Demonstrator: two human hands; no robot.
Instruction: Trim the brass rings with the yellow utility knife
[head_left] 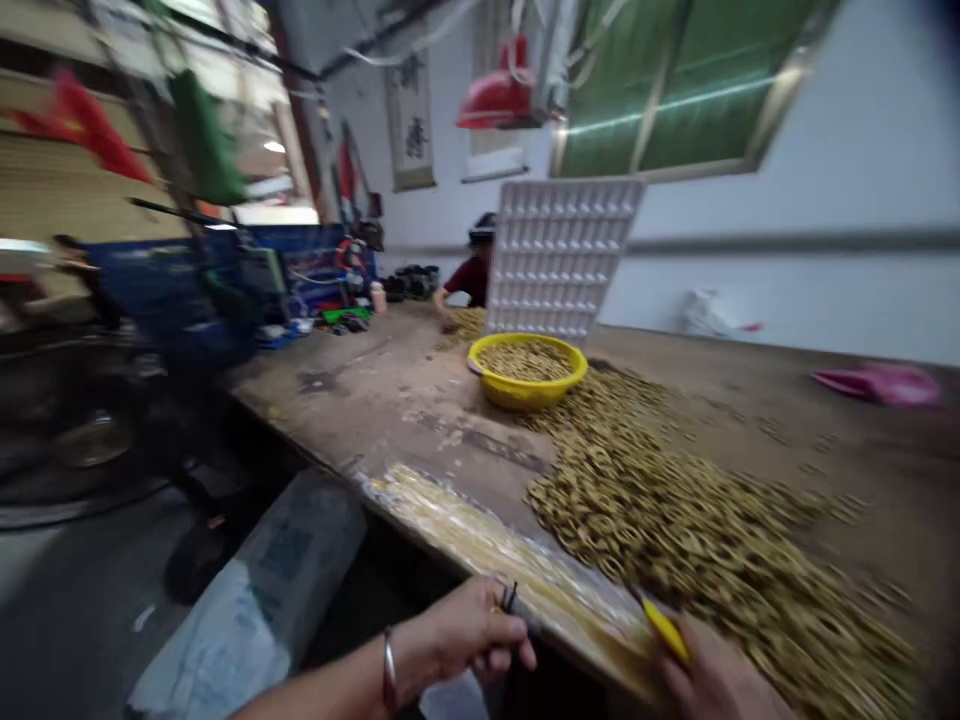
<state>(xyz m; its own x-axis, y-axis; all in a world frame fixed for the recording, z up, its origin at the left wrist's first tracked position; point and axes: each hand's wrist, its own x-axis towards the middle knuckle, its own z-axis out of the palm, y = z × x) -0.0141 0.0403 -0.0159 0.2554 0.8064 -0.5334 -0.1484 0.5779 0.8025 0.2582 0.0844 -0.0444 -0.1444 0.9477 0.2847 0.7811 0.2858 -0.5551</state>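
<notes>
The whole view is smeared by motion, worst on the right. The right hand (716, 685) is cut off by the lower edge. Only its back shows, blurred, so how its fingers lie cannot be told. A yellow piece (664, 630) sticks out of its top, held in it, over the near edge of the table (390, 390). What that piece is cannot be made out.

The left hand (469, 635) is clearer. It hangs just off the table's edge with the fingers curled shut, thumb and forefinger pinched on a small dark piece (510, 598). Its tip pokes up above the knuckles and the rest is hidden in the fist. A bangle (389, 670) sits on the wrist, and the forearm runs out of view below.

Along the near edge lies a bundle (480, 520) of pale yellow strips in clear wrap, its near end hidden behind the hands. Just beyond it a broad heap of brass-coloured rings (675, 510) covers the table, dissolving into streaks beside the right hand.

At the heap's far end stands a yellow bowl (525, 392), also full of rings. Behind it a white tray (562, 255) stands tilted on edge and hides part of a person (471, 278) in a dark red top, whose hand rests on the table. A pink thing (885, 385) lies far to the right, too blurred to tell. Below the table's edge lies a pale sack (255, 600) — the shapes left of it are unreadable blur.
</notes>
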